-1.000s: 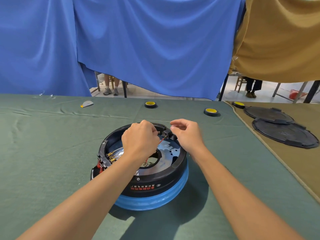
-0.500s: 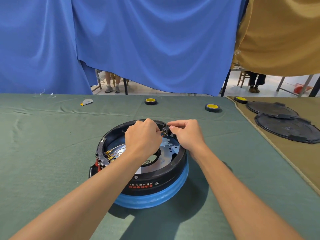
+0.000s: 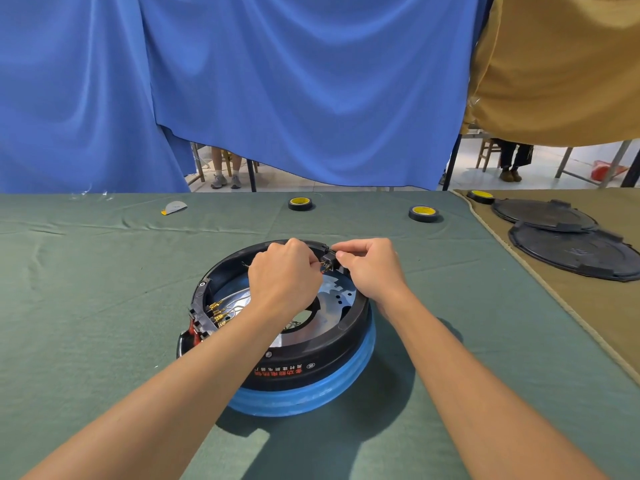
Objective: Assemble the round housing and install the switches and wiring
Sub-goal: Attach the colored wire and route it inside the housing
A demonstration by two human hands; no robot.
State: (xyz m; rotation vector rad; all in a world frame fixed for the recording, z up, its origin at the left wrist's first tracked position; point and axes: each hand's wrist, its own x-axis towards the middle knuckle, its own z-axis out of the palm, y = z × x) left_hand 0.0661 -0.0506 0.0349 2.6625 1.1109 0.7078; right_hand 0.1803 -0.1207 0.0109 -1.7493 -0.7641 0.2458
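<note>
Round housing [image 3: 311, 368] sits centre frame on green table cloth [image 3: 86, 289], black wall on a blue base ring [image 3: 311, 400], open side up so the inside can be reached. Right hand [image 3: 372, 265] pinches small black switch [image 3: 327, 261] at the far rim, probably steadying it in its slot. Left hand [image 3: 284, 278] is curled just beside the switch, likely feeding a wire onto it. Its back hides the fingertips, so I cannot tell what it grips. Brass terminals [image 3: 216, 311] show at the left wall. Shiny plate [image 3: 334, 299] is partly covered by the arms. Wires near the switch are too small to make out. Two tape rolls [image 3: 300, 203] lie upper centre, black lids [image 3: 543, 216] upper right, one cut off by the frame edge.
</note>
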